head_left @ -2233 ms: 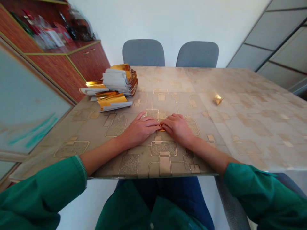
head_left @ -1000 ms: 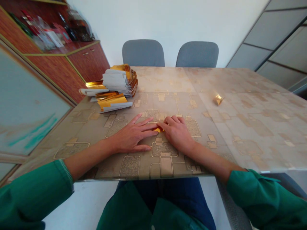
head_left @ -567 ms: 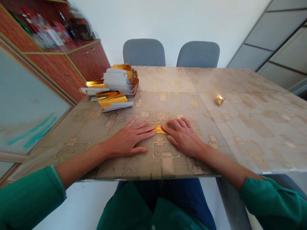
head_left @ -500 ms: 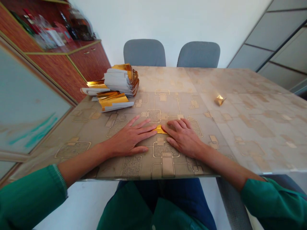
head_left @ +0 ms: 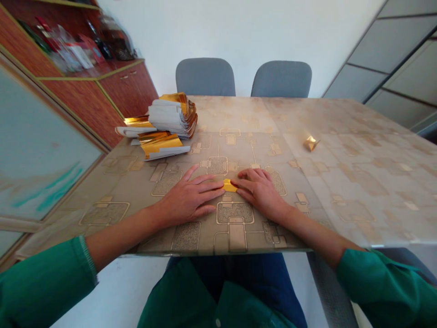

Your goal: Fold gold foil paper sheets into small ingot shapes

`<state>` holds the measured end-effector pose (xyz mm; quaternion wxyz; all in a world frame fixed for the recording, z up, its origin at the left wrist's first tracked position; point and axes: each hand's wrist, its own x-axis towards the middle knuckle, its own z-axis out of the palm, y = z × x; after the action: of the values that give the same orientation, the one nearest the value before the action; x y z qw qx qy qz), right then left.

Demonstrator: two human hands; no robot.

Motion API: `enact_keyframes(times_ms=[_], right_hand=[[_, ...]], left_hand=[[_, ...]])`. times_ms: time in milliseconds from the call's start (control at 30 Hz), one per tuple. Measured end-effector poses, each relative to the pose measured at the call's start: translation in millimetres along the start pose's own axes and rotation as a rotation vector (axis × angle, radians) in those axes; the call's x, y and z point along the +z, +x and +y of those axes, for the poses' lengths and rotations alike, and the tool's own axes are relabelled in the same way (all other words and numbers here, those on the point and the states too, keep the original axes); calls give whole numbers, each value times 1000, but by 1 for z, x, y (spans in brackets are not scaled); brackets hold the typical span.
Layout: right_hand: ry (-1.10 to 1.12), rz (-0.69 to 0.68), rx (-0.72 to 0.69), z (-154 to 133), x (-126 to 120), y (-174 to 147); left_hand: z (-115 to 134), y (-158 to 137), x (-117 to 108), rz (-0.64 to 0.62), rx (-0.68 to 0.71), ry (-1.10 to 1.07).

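Small, shiny gold foil paper strip (head_left: 229,185) lies on the beige-brown, geometric-patterned table cover (head_left: 334,182), directly between the two hands, in front of the person. Visible part looks longer side to side, so long axis seems to run hand to hand; both ends partly hidden by fingers, so full length can't be told. Neither hand is clearly nearer: strip sits right of the left hand (head_left: 191,197), at its fingertips, and left of the right hand (head_left: 262,190), at its thumb and forefinger. Left hand is flat, fingers spread and apart, tips touching the left end, not clamped. Right hand is bent, thumb and forefinger at the right end; can't tell whether they pinch it or just press. Thick stack of white-and-gold foil paper (head_left: 167,114) beyond the left hand, well apart; small, folded gold foil piece (head_left: 311,143) beyond the right.
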<state>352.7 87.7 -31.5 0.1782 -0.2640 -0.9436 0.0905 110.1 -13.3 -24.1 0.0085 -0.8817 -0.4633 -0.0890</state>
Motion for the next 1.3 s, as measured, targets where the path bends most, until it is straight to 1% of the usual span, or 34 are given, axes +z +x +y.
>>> enact_keyframes(times_ms=[100,200,300,400,500,567,700,767,1000,1200,1300], right_hand=[[-6,-18,-11,2,-3,-3],[-12,-13,-36,3,-4,-1],[64,-11,-62,4,-6,4],[138,-15,-140,1,-7,11],[113,-58,-232,-5,-6,17],[73,-76,-246,-10,-4,20],[-5,-38,-203,-14,1,23],[-1,2,-168,-12,2,24],[142,125,-118,6,6,22],[207,99,-55,12,3,20],[255,82,-11,14,-2,19]], left_hand=[[-7,-9,0,-15,-53,-42],[-15,-10,-2,26,-68,-64],[-21,-3,-3,56,-42,-92],[-25,9,-1,81,-20,-79],[-24,17,0,117,7,-27],[-22,19,1,153,-1,-14],[-14,22,4,253,-113,-90],[-9,24,6,298,-158,-151],[-2,31,13,361,-185,-266],[-4,30,9,403,-256,-396],[-3,31,9,428,-275,-413]])
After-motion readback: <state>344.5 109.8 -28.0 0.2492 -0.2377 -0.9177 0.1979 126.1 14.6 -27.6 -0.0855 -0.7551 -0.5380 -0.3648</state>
